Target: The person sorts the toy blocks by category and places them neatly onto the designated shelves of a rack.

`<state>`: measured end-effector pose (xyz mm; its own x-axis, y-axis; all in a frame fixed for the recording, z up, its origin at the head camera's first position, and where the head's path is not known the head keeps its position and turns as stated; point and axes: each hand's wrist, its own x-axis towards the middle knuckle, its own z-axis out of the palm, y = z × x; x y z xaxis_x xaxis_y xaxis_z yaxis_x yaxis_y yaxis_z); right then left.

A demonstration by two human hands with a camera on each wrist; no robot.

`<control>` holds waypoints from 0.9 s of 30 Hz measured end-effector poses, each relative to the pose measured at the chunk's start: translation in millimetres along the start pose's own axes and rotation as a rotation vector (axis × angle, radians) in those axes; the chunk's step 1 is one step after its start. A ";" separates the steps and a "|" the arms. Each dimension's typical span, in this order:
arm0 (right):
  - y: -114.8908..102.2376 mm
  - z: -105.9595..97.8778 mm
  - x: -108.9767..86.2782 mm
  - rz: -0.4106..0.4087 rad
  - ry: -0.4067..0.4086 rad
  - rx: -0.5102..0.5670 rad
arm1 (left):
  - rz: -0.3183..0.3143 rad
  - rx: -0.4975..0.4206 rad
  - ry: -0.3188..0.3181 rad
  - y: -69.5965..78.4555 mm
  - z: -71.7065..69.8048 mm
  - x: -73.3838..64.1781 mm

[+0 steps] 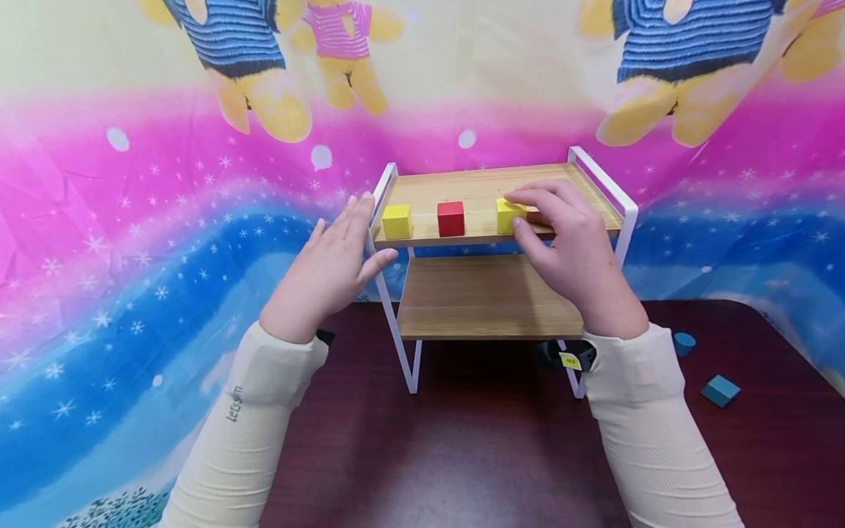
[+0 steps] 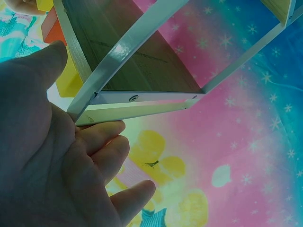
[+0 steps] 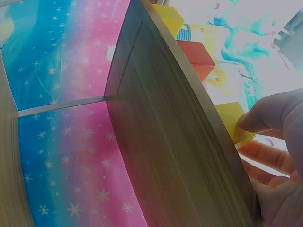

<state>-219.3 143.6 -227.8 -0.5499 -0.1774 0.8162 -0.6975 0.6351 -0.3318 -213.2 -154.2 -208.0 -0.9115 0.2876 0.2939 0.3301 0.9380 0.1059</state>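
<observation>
Three cubes stand in a row along the front edge of the small rack's wooden top shelf [image 1: 488, 187]. The left yellow cube [image 1: 397, 222] and the middle red cube [image 1: 451, 219] stand apart from each other. My right hand [image 1: 571, 246] pinches the right yellow cube [image 1: 507, 217] between thumb and fingers; the right wrist view shows this yellow cube [image 3: 231, 120] at the shelf edge. My left hand [image 1: 333, 264], fingers extended, is at the rack's left side. In the left wrist view its fingers [image 2: 106, 142] lie beside the white metal frame [image 2: 128, 42].
Below is a lower wooden shelf [image 1: 488, 293]. On the dark red table [image 1: 462, 455], a blue cylinder [image 1: 683, 343] and a teal block [image 1: 721, 391] lie to the right. A printed cloth [image 1: 165, 220] hangs behind and around the rack.
</observation>
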 end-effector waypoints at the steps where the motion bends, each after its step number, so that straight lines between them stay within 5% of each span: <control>1: -0.3 -0.3 0.2 -0.001 0.000 0.003 | 0.000 0.002 0.001 0.1 -0.4 0.0; 27: -2.5 -13.8 -13.0 0.008 0.013 0.051 | 0.001 0.018 -0.010 3.2 -3.5 -2.7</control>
<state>-204.1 154.6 -231.1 -0.5498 -0.1624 0.8194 -0.7157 0.5975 -0.3617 -208.8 -152.6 -205.1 -0.9138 0.2901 0.2844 0.3265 0.9410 0.0890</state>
